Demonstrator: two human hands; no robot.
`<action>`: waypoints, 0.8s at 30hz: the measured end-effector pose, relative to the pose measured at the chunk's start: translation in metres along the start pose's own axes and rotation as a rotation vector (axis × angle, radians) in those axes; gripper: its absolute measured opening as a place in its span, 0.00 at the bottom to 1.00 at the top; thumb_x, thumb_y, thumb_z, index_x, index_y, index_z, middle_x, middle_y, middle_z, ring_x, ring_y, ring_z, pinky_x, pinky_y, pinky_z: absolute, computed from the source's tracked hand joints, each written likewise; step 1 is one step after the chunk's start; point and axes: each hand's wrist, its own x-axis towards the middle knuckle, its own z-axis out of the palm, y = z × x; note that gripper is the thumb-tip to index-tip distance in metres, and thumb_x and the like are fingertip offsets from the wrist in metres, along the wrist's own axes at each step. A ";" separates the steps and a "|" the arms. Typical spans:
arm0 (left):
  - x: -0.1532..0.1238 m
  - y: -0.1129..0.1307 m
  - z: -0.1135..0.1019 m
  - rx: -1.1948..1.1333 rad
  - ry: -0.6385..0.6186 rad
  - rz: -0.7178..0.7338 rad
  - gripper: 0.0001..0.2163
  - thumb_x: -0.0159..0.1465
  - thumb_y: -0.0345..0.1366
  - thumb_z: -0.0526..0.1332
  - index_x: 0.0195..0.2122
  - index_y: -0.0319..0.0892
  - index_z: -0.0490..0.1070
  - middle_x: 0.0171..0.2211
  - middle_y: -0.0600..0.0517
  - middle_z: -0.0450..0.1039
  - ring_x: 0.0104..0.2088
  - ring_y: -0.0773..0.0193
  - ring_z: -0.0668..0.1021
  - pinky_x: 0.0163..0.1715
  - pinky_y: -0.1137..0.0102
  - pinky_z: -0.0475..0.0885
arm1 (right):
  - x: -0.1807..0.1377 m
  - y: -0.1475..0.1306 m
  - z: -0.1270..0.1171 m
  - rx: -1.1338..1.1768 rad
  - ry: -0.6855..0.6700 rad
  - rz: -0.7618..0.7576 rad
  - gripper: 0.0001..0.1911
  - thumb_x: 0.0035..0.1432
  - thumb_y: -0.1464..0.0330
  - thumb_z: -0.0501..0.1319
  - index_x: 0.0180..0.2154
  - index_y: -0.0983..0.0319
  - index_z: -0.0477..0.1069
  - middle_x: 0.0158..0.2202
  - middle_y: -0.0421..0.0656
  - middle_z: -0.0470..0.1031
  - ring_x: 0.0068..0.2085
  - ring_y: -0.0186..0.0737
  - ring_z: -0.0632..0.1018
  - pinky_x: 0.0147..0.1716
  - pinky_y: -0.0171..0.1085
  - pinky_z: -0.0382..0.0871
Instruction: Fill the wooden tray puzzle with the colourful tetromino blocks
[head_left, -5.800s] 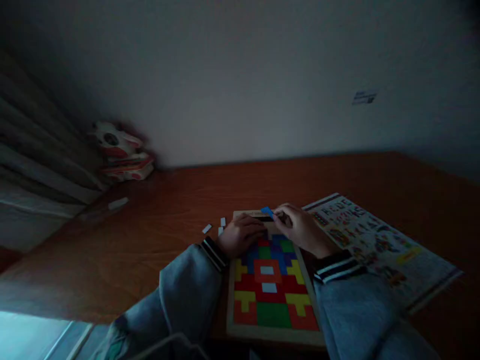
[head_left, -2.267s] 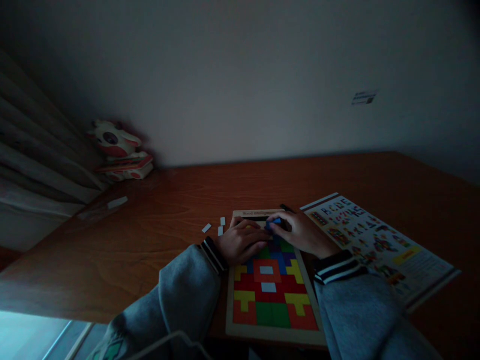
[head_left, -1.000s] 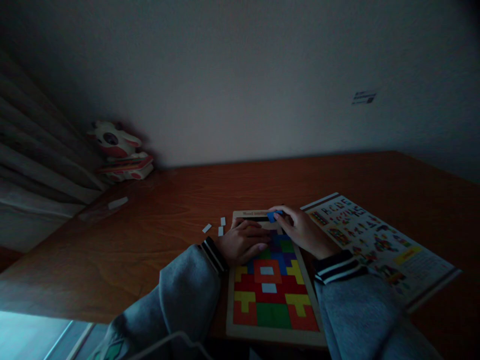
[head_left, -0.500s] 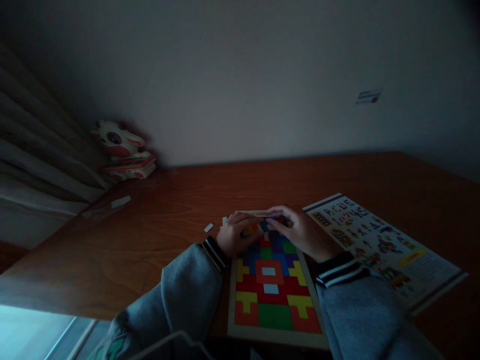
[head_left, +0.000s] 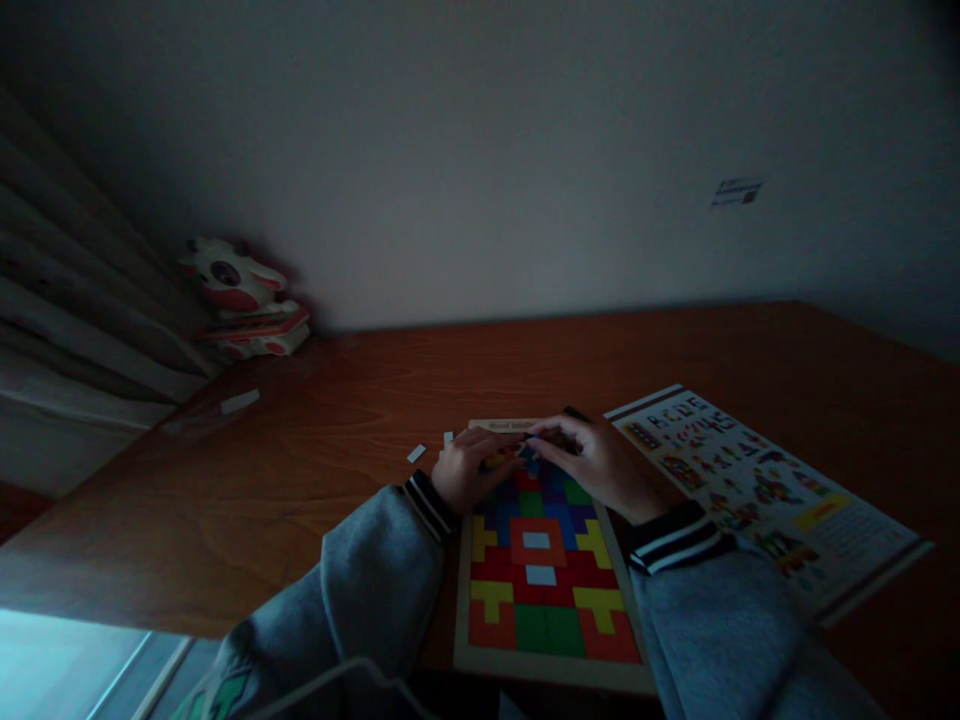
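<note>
A wooden puzzle board (head_left: 551,671) lies in front of me, filled with coloured block pieces in red, yellow, green, blue and purple. Over its far end, my right hand (head_left: 592,462) pinches a small blue puzzle piece (head_left: 530,452) between thumb and fingertips. My left hand (head_left: 466,470) rests across the far left part of the board, fingers stretched and thumb apart, close to the blue piece. Both hands hide some of the pieces beneath them. Two light rectangles, a nearer one (head_left: 541,575) and a farther one (head_left: 535,540), show among the red and orange pieces.
Right of the board lies a printed pattern sheet (head_left: 750,480). Small white pieces (head_left: 417,453) lie left of the board on the wooden table (head_left: 337,430). A cow-shaped figure (head_left: 240,300) stands at the far left by a curtain. A cable (head_left: 360,664) crosses my left sleeve.
My right fingertips have shifted slightly left, and the blue piece now stands tilted between them. More of the board's far rim shows. My left hand has barely moved.
</note>
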 end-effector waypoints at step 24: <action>0.004 0.002 -0.005 0.043 0.117 0.136 0.06 0.67 0.37 0.63 0.40 0.43 0.78 0.38 0.49 0.81 0.39 0.63 0.80 0.41 0.66 0.76 | 0.000 -0.003 0.002 0.072 0.040 0.016 0.12 0.60 0.56 0.63 0.40 0.56 0.74 0.38 0.43 0.80 0.38 0.39 0.81 0.38 0.39 0.77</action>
